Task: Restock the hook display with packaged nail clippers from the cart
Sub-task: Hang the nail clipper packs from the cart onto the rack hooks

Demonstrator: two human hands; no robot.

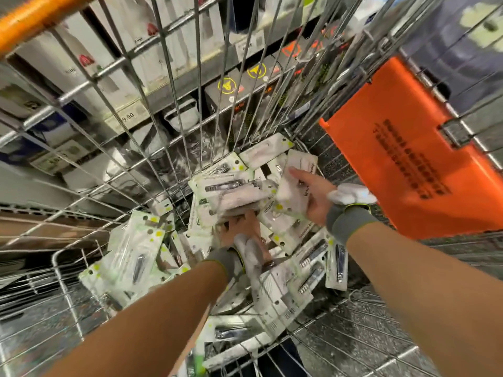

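many clipper packs waiting in the cart, both hands gathering

dozens of packaged nail clippers (130,257) are lying loose and overlapping on the floor of the wire cart (81,85), pointing every which way. the left hand (242,229) is reaching in from below, palm up under a small stack of packs (234,191), its fingers mostly hidden beneath the cards, so how tightly they are curling cannot be told for certain, though they appear to be cradling the stack. the right hand (307,194) is coming in from the right side, thumb lying over a single pack (295,180) and fingers behind it, pinching it by its lower half. that pack is standing roughly upright, long axis running away from the wrist, and it is sitting just beside the right edge of the stack, nearly touching it. the stack's long axis is running crosswise, left to right. the right hand is therefore the nearer one for adding its pack to the pile, and the move is likely asking for a quarter turn so the cards line up. an orange flap (402,148) is hanging on the cart's right wall, and boxed goods on shelves (114,63) are showing through the wires; the hook display is not in view.
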